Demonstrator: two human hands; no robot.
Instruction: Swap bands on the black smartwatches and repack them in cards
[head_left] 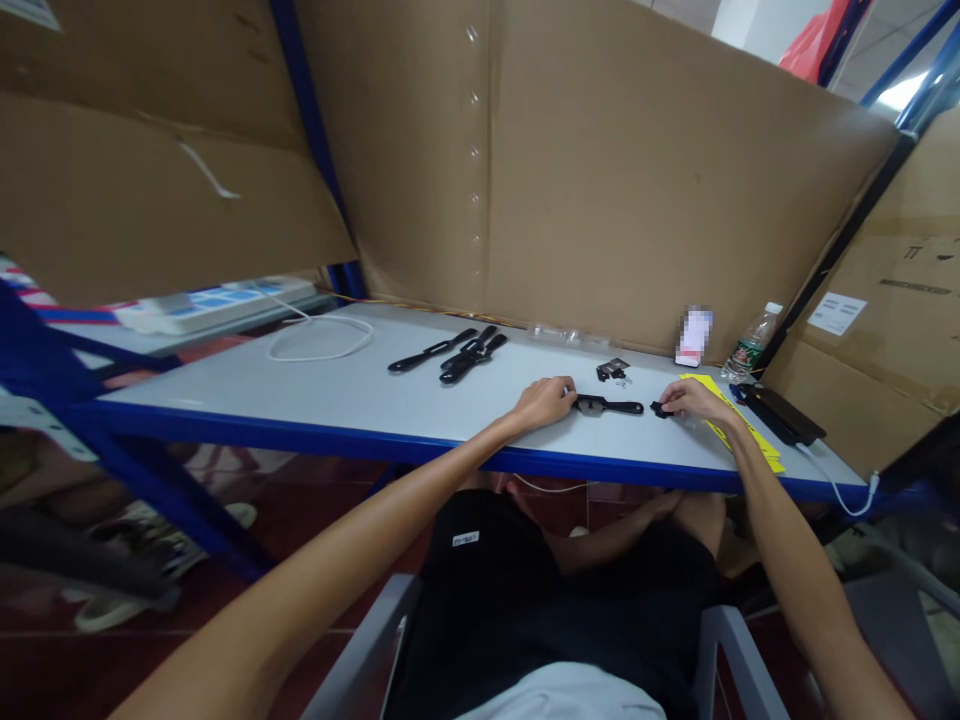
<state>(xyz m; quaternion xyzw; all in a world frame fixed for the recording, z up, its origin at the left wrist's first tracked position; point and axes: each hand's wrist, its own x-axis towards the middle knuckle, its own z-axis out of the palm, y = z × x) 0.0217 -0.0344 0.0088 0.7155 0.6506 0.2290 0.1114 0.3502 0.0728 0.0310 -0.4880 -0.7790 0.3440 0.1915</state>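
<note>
- One long black tool [623,407] lies level on the grey tabletop [337,400], a handle at its right end and a metal piece near its middle; it is the landmark for all places below.
- Left hand [547,402]: fingers closed on the tool's left end.
- Right hand [690,398]: narrow, fingertips pinching a small black part [660,410] just to the right of the tool, apart from it.
- Several similar black tools [472,358] lie to its left and farther back, some overlapping.
- Small loose pieces [613,372], dark and silvery, lie just behind it.
- Clear plastic [568,337] lies farther behind, by the cardboard [645,200].
- Yellow strips [765,455], a dark case [784,415], an upright bottle [751,345] and a phone [691,345] with a blurred screen are to its right.
- A looped white cable [367,335] lies well to its left.
</note>
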